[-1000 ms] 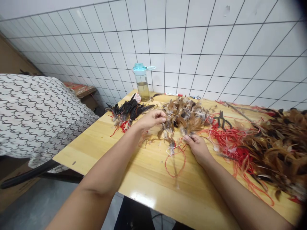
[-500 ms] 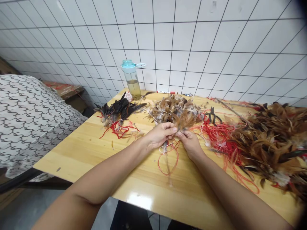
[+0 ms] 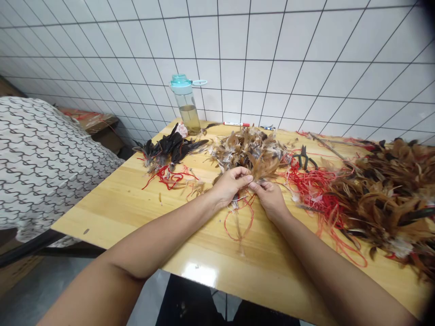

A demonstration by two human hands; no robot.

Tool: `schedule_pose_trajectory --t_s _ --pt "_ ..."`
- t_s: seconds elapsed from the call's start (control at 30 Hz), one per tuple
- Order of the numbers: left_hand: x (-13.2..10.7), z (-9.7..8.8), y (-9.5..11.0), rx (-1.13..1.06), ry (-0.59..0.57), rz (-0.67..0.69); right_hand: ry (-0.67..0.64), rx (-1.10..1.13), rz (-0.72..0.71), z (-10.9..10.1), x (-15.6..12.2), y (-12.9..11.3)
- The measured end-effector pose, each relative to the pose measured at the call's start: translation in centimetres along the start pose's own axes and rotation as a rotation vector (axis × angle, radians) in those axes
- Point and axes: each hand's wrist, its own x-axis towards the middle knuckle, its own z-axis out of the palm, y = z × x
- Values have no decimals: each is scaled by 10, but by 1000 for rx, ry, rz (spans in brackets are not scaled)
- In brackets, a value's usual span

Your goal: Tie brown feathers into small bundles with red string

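Over the middle of the wooden table, my left hand (image 3: 234, 184) and my right hand (image 3: 269, 198) meet, thumbs and fingers pinched together. Brown feathers (image 3: 265, 166) fan upward from the pinch, their lower ends hidden by my fingers. Below the hands hangs a loop of thin red cord (image 3: 252, 217), with a pale thread and a small feather tuft (image 3: 234, 203) close to my left wrist. Just beyond the hands lies a pile of brown and white feathers (image 3: 234, 145).
Black feathers (image 3: 170, 147) with red cord lie left, before a water bottle (image 3: 190, 115). Right are tangled red cords (image 3: 314, 185), pliers (image 3: 304, 158) and a large brown feather heap (image 3: 384, 194). Markers (image 3: 236, 124) lie by the tiled wall. Patterned cloth (image 3: 50, 167) stands left of the table.
The view has tilted down slightly, so everything sits a bit higher. My fingers have drawn closer together at the pinch; the piles have not moved.
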Motion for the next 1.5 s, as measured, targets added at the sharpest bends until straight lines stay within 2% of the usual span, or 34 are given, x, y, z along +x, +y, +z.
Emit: schedule_pose_trajectory --t_s 0.2,0.4,0.57,0.87,1.0,1.13,1.27,1.4,1.5 --pt "-1 0 4 19 -50 -32 -80 -170 -96 -5 1 3" --pt "1 -7 11 205 -79 -80 -131 -297 -201 -8 2 5" --pt "3 -7 12 280 -66 -28 -166 -377 -214 -9 3 4" --pt "1 -11 21 358 -214 -81 -184 -498 -168 -7 0 2" --pt "2 -11 19 419 -239 -35 -190 -443 -156 -6 -2 0" --pt "6 -14 17 352 -171 15 -150 -280 -161 -4 -4 -4" --pt "9 -16 17 311 -128 36 -113 -137 -99 -2 -5 -8" --pt "7 -13 15 306 -164 64 -150 -126 -77 -1 -4 -8" --pt "5 -11 19 332 -238 55 -174 -181 -84 -1 -3 -7"
